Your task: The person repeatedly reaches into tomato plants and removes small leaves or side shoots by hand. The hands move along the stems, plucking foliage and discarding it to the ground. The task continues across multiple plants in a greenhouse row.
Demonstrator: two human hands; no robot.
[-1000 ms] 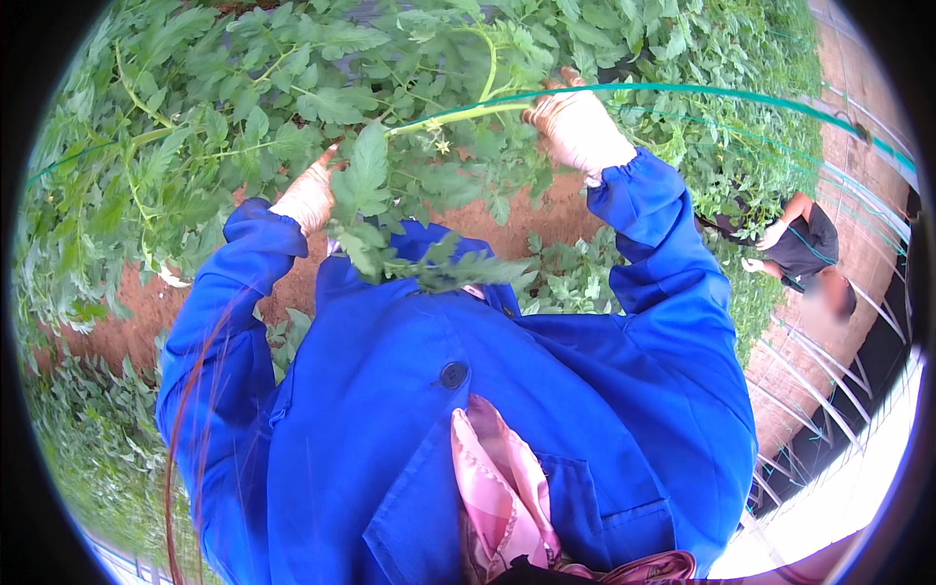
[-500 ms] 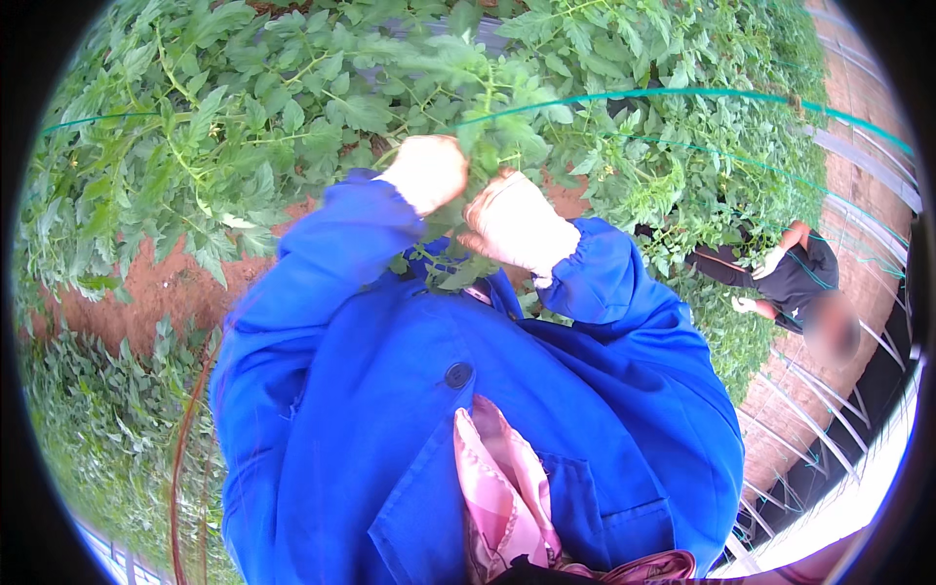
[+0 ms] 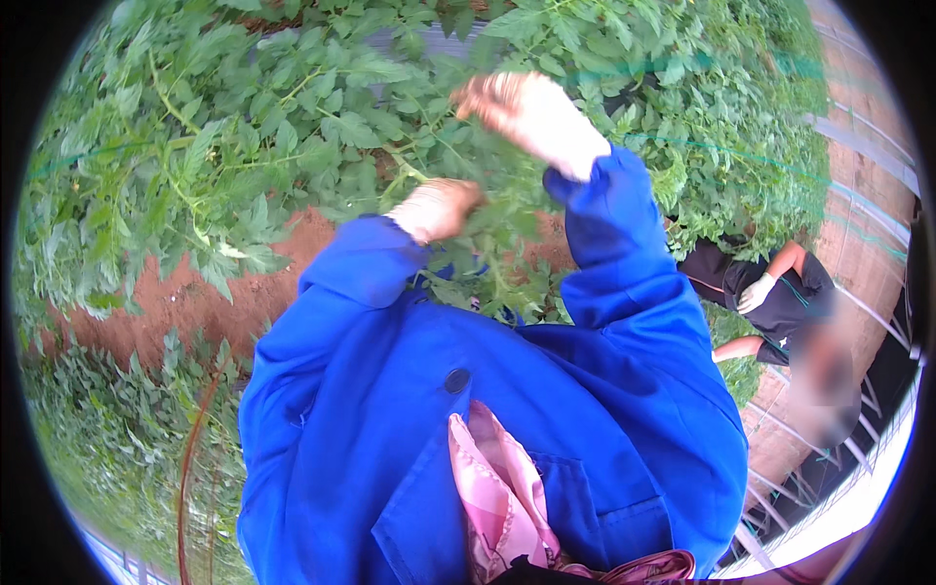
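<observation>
My left hand (image 3: pixel 436 209), in a pale glove with soiled fingertips, is closed among the leaves of a tomato plant (image 3: pixel 502 219). What its fingers hold is hidden, though a thick green stem (image 3: pixel 405 168) runs right beside them. Higher up and to the right, my right hand (image 3: pixel 531 112) reaches over the foliage, gloved the same way. Motion smears its browned fingers, so their grip cannot be read. A green string (image 3: pixel 682 70), also blurred, stretches from near the right hand toward the far right above the plants.
Tomato foliage (image 3: pixel 263 107) fills the far side, with red soil (image 3: pixel 190 302) below it and another row of plants (image 3: pixel 107 429) at lower left. At right, another person (image 3: pixel 770 288) in dark clothes leans by the row. Pale poles (image 3: pixel 863 210) line the path.
My right hand has moved up and away from the left one. My left hand has dropped lower. The green string has shifted upward, and the other person's arms have moved.
</observation>
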